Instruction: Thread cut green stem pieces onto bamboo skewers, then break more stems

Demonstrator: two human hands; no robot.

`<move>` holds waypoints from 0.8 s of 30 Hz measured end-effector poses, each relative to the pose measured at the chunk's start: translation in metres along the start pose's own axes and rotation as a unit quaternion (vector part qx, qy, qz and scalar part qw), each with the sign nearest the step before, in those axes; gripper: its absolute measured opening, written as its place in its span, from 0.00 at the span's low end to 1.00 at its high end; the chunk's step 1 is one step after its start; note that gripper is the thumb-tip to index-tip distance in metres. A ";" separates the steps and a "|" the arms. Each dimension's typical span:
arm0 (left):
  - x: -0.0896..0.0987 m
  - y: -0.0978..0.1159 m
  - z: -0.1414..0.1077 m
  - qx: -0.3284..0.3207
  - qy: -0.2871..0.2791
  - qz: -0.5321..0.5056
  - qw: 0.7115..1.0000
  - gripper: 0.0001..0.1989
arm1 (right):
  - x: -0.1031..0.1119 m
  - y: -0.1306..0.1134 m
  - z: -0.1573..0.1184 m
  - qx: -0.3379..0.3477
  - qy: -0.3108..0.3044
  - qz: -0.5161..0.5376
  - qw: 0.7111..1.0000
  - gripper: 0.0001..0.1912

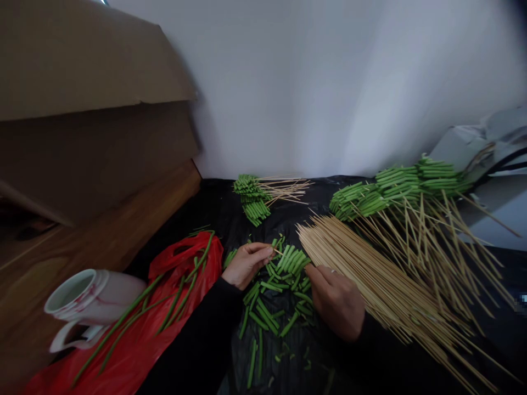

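My right hand (337, 302) is closed around a bamboo skewer (278, 252) whose pointed end sticks out to the left. Several short green stem pieces, which look like cut garlic scapes (293, 260), sit side by side on it. At the skewer's tip my left hand (250, 262) is pinched shut; what lies between its fingertips is too small to make out. Loose cut pieces (265, 317) are scattered on the black plastic sheet (284, 362) under and in front of both hands.
Bare skewers (370, 269) lie in a thick pile at right. Behind are filled skewers (253, 197) and a larger stack (395, 189). At left are long uncut stems (173, 307) on a red plastic bag (208, 255), a white mug (96, 299) and a cardboard box (94, 71). A wall (280, 93) closes the back.
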State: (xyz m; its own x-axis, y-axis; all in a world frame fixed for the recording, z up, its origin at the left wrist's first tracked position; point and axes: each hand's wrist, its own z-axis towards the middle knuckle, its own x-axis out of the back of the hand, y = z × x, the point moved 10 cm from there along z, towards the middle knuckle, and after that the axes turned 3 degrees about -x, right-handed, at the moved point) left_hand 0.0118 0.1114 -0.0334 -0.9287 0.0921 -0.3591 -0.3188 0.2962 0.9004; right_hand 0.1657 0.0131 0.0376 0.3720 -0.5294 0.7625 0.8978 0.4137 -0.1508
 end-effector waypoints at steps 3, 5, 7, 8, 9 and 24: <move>-0.001 -0.002 0.000 0.003 -0.001 0.000 1.000 0.13 | -0.001 0.000 -0.001 0.002 -0.004 0.008 1.000 0.13; -0.003 -0.004 -0.001 0.002 -0.006 0.013 1.000 0.13 | -0.002 -0.001 -0.001 0.004 -0.004 0.012 1.000 0.13; -0.006 -0.007 -0.001 -0.001 -0.016 0.036 0.999 0.12 | -0.001 -0.002 -0.001 0.008 0.000 0.009 1.000 0.13; -0.008 -0.008 -0.001 -0.002 -0.021 0.046 0.999 0.12 | -0.001 -0.003 -0.001 0.010 0.003 0.006 1.000 0.13; -0.009 -0.009 -0.001 -0.003 -0.024 0.052 0.998 0.12 | -0.001 -0.003 -0.001 0.010 0.004 0.004 1.000 0.12; -0.017 -0.008 -0.005 0.001 -0.046 0.052 0.998 0.17 | 0.000 0.004 0.003 -0.001 -0.003 -0.004 1.000 0.12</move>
State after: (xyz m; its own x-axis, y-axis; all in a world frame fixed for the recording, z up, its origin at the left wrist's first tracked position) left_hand 0.0292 0.1027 -0.0328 -0.9354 0.2094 -0.2850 -0.2212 0.2824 0.9335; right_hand 0.1683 0.0167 0.0394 0.3629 -0.5286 0.7674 0.9014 0.4078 -0.1454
